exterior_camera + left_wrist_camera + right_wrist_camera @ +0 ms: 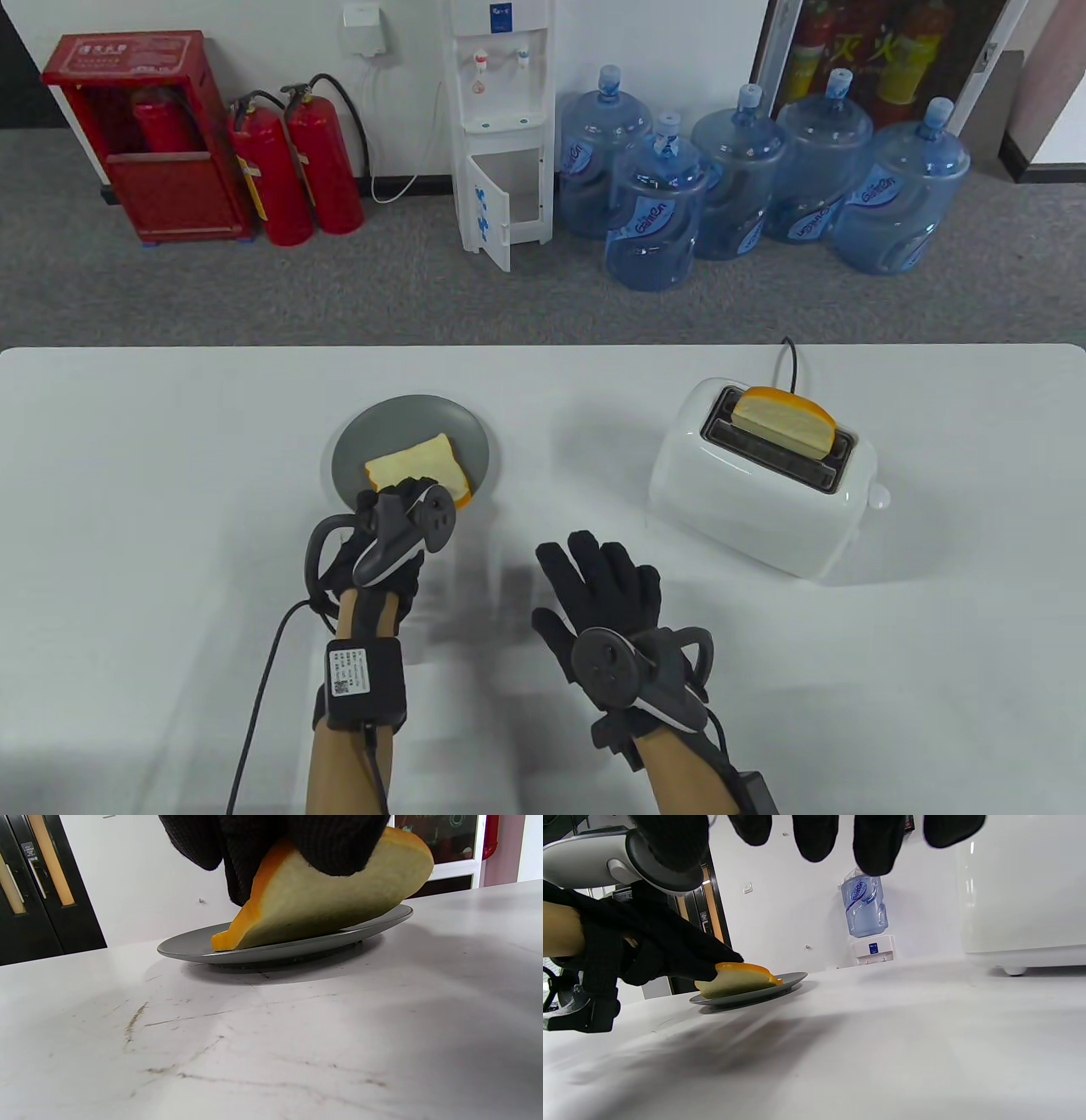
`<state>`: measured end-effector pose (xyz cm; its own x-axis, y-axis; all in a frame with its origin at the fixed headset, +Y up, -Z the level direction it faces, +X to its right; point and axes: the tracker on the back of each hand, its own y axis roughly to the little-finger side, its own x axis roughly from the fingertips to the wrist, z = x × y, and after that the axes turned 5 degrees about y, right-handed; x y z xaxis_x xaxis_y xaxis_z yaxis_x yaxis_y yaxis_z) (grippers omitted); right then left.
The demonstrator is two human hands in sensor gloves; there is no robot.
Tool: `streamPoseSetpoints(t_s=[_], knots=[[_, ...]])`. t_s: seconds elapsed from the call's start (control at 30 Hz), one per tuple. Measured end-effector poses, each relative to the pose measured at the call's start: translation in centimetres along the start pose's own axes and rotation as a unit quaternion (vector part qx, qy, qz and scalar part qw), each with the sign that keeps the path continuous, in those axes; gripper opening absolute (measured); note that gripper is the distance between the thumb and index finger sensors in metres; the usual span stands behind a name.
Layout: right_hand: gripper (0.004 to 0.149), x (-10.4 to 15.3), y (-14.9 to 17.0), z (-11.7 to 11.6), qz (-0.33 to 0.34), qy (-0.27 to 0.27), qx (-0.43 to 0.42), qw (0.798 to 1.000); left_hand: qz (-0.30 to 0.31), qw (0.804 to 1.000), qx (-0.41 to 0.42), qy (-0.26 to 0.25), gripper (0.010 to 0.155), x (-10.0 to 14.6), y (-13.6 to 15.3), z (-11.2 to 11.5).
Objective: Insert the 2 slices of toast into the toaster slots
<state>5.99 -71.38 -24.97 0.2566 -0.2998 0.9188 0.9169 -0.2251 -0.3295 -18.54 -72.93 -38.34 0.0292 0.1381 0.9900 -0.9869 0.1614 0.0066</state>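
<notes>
Table view: the white toaster [759, 475] stands at 3 o'clock on the white table [127, 475], and one toast slice [785, 418] sticks up from its far slot; the near slot is free. The grey plate [356, 441] lies at 10 o'clock from the table's middle, well apart from the toaster, with bare table between them. The second slice [416, 463] lies on the plate, and the left hand [390, 543] grips its near edge. The right hand [607, 611] is above the table near 6 o'clock, fingers straight and spread, holding nothing.

Left wrist view: the gloved fingers [331, 844] curl over the slice [322, 904], which is tilted, its low corner on the plate [186, 946].

Right wrist view: the fingertips [878, 849] hang free; the toaster wall [1022, 899] stands at 2 o'clock, and open table lies up to the plate [789, 978].
</notes>
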Motion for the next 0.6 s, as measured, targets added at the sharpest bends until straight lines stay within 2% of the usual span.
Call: streamPoseSetpoints(t_s=[0.6], knots=[[0.069, -0.05, 0.37, 0.14, -0.004, 0.001, 0.002, 1.0, -0.001, 0.999, 0.017, -0.034, 0.051, -0.11, 0.94, -0.96]])
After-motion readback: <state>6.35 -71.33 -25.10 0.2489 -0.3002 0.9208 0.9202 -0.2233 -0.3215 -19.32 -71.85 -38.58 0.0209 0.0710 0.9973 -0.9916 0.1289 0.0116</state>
